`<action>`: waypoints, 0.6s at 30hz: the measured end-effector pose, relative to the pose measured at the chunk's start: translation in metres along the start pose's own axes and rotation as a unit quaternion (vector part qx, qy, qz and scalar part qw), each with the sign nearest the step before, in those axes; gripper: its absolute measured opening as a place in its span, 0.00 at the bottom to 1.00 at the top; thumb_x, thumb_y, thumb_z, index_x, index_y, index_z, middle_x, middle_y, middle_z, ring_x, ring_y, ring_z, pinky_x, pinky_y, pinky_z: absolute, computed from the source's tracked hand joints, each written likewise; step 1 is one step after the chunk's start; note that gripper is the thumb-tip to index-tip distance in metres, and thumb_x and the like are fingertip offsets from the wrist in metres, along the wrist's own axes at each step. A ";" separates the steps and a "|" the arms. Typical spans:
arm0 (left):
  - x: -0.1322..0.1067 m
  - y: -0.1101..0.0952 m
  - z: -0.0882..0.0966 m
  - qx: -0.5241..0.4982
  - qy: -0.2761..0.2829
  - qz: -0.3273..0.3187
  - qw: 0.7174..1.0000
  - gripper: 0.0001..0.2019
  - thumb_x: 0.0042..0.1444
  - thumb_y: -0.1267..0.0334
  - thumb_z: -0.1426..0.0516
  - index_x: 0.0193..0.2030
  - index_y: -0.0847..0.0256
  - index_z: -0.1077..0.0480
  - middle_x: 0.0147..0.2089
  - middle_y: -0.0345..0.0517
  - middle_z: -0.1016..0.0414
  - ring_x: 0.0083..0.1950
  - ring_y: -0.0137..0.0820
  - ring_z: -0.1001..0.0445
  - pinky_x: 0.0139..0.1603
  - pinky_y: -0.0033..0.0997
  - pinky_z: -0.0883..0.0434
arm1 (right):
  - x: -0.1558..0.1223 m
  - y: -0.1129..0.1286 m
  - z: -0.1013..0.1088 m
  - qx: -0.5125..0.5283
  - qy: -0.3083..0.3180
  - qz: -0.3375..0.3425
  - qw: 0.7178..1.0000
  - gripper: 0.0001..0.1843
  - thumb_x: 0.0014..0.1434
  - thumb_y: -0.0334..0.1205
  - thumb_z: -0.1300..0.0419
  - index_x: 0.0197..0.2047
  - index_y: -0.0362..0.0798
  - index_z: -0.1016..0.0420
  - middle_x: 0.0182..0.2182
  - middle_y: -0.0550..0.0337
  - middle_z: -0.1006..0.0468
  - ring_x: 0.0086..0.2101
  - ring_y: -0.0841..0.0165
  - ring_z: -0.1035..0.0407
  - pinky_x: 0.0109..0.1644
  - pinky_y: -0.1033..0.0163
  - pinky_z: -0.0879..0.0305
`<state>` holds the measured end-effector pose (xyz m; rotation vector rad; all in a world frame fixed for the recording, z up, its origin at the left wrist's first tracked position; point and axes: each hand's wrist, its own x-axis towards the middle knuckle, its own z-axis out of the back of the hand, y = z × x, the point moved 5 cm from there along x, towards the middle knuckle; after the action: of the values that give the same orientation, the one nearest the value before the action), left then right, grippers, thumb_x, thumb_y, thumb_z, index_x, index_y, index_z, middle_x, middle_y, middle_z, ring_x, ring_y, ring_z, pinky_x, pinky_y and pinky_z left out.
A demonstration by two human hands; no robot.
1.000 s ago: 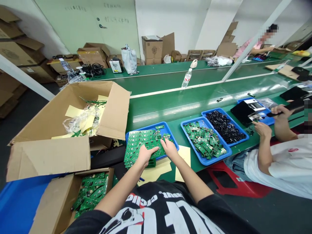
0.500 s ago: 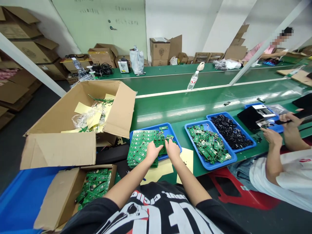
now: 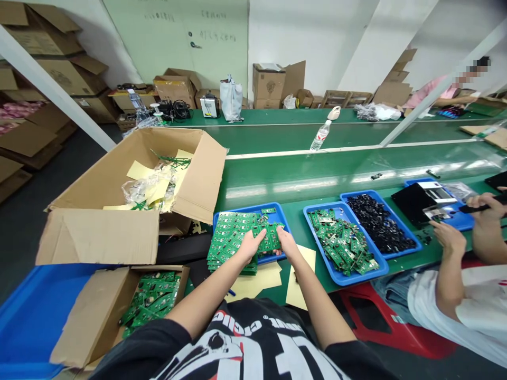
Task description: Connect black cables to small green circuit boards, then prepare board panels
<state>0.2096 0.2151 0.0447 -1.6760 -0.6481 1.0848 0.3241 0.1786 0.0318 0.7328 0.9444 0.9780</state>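
Between my two hands is a green circuit board panel (image 3: 270,237), held over the near part of a blue tray (image 3: 282,211). My left hand (image 3: 250,246) grips its left side, thumb on top. At the right edge my right hand (image 3: 285,243) is closed on the same panel, its fingers partly hidden underneath. Left of it, a stack of green circuit board panels (image 3: 227,237) lies on the tray, under and beside my left hand. One small loose board (image 3: 268,210) rests near the tray's far edge.
To the right are a blue tray of small green boards (image 3: 343,243) and a tray of small black parts (image 3: 376,224). A co-worker's hands (image 3: 449,237) hold a tool. Left stand a large carton (image 3: 99,237) and a smaller box of boards (image 3: 152,301). Yellow paper sheets (image 3: 301,279) lie in front.
The panel in my hands has turned flatter and shifted slightly right. My right hand has moved out to its right edge, so more of the panel shows. The view has shifted slightly.
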 end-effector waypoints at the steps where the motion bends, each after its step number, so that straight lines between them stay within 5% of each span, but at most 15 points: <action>1: -0.001 -0.001 0.000 0.003 0.013 0.005 1.000 0.21 0.49 0.49 0.46 0.41 0.66 0.31 0.29 0.50 0.23 0.22 0.31 0.27 0.18 0.28 0.33 | 0.000 0.001 -0.001 0.013 0.008 0.006 1.000 0.29 0.56 0.61 0.64 0.32 0.46 0.35 0.15 0.63 0.32 0.16 0.68 0.34 0.18 0.65 0.38; 7: -0.006 -0.004 -0.003 0.021 0.090 0.026 0.995 0.22 0.46 0.55 0.41 0.46 0.66 0.33 0.24 0.46 0.24 0.18 0.29 0.28 0.12 0.21 0.41 | 0.001 -0.002 -0.002 0.019 -0.027 0.020 0.999 0.20 0.54 0.58 0.57 0.29 0.49 0.41 0.16 0.69 0.36 0.13 0.71 0.38 0.16 0.67 0.42; 12: -0.003 0.000 -0.004 0.056 0.065 0.045 0.995 0.16 0.50 0.60 0.44 0.44 0.67 0.34 0.26 0.45 0.25 0.17 0.27 0.29 0.11 0.18 0.41 | -0.001 -0.007 -0.002 -0.057 -0.103 0.017 0.993 0.17 0.55 0.54 0.55 0.27 0.49 0.40 0.18 0.64 0.34 0.21 0.67 0.35 0.25 0.66 0.41; 18: 0.000 0.008 -0.004 0.105 0.029 0.069 0.992 0.13 0.49 0.62 0.42 0.39 0.68 0.34 0.25 0.45 0.27 0.15 0.26 0.30 0.11 0.19 0.40 | -0.006 -0.009 -0.007 -0.155 -0.146 -0.023 0.977 0.14 0.57 0.46 0.52 0.36 0.45 0.32 0.24 0.53 0.28 0.30 0.60 0.31 0.33 0.62 0.43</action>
<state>0.2125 0.2105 0.0376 -1.5812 -0.3703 1.1558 0.3191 0.1700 0.0232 0.5684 0.5333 0.9206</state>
